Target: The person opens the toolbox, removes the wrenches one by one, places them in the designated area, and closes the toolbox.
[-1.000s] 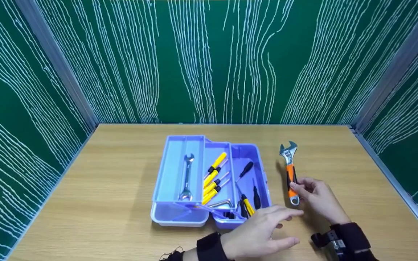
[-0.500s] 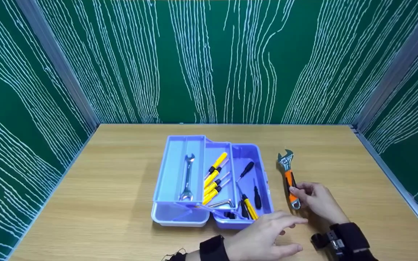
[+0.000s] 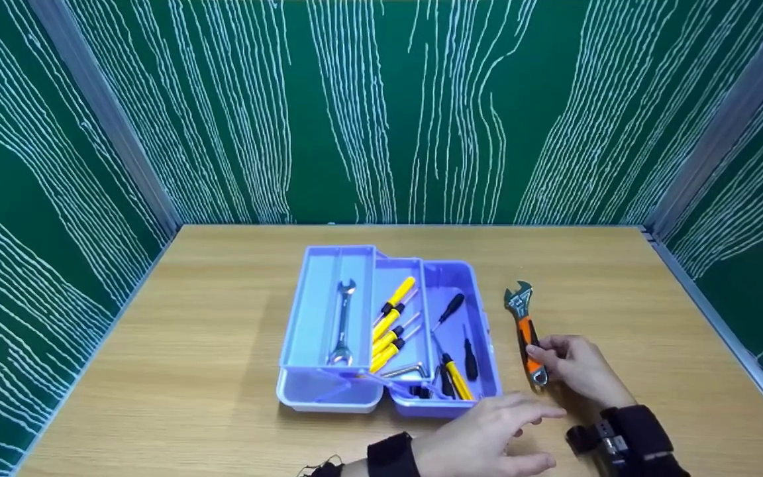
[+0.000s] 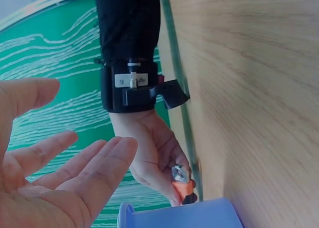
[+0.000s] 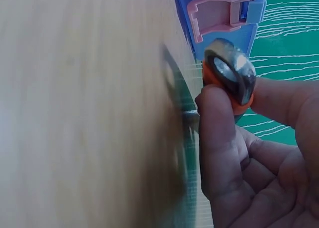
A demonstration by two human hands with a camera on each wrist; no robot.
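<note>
An adjustable wrench [image 3: 525, 331] with an orange and black handle is pinched near its lower end by my right hand [image 3: 580, 368], to the right of the toolbox. Its metal head points away from me. In the right wrist view, the handle's metal end [image 5: 232, 71] shows between thumb and fingers. My left hand [image 3: 487, 434] hovers by the toolbox's near right corner, fingers spread and holding nothing; the left wrist view shows its open palm [image 4: 55, 198]. The purple toolbox [image 3: 328, 395] stands with its trays fanned out.
A combination wrench [image 3: 342, 324] lies in the left tray. Yellow-handled screwdrivers [image 3: 388, 324] and a hex key [image 3: 405, 371] fill the middle tray. Black-handled screwdrivers [image 3: 470, 361] and a yellow one [image 3: 457, 377] lie in the right compartment. Green panels [image 3: 421, 112] border the wooden table [image 3: 156, 344].
The adjustable wrench has come down and toward me, its head tilting slightly left, with the right hand still pinching it. The left hand has shifted slightly right and toward me.
</note>
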